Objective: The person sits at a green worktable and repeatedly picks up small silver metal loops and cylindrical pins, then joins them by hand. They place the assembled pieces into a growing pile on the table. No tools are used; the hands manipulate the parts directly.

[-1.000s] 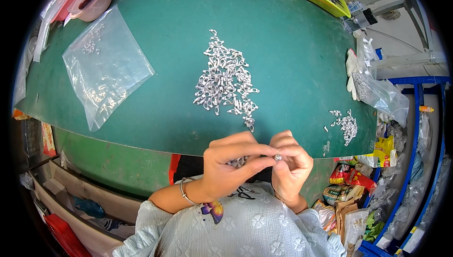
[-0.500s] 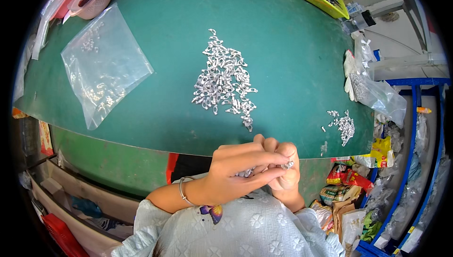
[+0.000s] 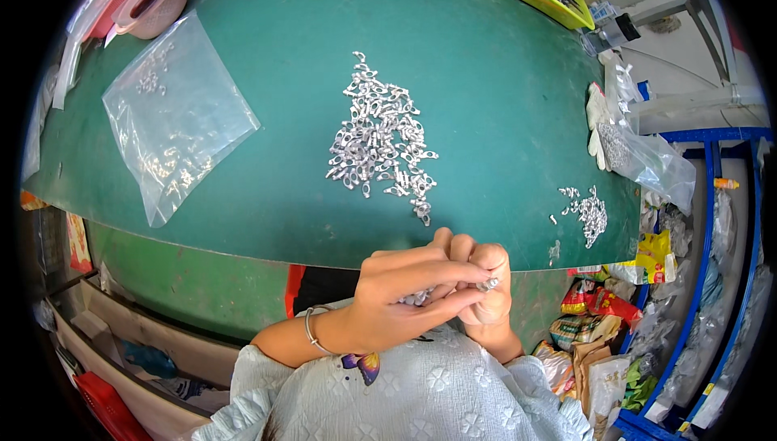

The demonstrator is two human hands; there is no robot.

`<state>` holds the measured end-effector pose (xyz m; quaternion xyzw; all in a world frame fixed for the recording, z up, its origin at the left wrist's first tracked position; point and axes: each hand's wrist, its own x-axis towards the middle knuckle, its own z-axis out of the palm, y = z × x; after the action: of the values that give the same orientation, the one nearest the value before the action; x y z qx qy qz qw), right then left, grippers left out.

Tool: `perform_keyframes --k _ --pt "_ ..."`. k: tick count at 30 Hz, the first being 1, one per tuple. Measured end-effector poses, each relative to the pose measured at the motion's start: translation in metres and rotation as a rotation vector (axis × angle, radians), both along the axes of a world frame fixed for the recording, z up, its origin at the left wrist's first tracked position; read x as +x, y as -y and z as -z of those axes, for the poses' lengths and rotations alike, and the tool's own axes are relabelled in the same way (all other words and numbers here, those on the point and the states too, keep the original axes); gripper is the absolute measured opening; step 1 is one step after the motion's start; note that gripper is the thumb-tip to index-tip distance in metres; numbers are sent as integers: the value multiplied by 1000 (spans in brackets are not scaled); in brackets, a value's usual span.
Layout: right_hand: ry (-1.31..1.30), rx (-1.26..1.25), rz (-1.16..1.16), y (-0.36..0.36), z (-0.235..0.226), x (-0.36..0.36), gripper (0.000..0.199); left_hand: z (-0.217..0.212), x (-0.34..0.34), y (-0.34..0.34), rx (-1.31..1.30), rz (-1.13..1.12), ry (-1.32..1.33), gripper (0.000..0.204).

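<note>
Both the left hand (image 3: 396, 283) and curled right hand (image 3: 490, 305) angle inward, touching, fingers (image 3: 457, 271) clamped on a small silvery part (image 3: 488, 284)

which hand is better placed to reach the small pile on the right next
Probably the right hand: it sits nearer the small pile, while the left hand lies farther off and has silver parts within its grasp.

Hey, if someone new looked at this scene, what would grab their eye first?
Probably the heap of silvery metal pieces in the middle of the green table. Next, by the near edge, the left hand and right hand meet at a small silvery piece. The bright yellow-green tray at the far right stands out too.
</note>
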<state>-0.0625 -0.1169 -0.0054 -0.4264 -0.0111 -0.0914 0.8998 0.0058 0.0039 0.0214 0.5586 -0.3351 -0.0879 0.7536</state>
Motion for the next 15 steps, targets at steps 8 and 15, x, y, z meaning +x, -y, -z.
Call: perform_keyframes --k 8,15 --pt "37 -258 174 4 -6 -2 17 2 0 0 -26 77 -181 21" --pt "78 -495 309 7 -15 -2 12 9 1 1 -74 176 -297 21"
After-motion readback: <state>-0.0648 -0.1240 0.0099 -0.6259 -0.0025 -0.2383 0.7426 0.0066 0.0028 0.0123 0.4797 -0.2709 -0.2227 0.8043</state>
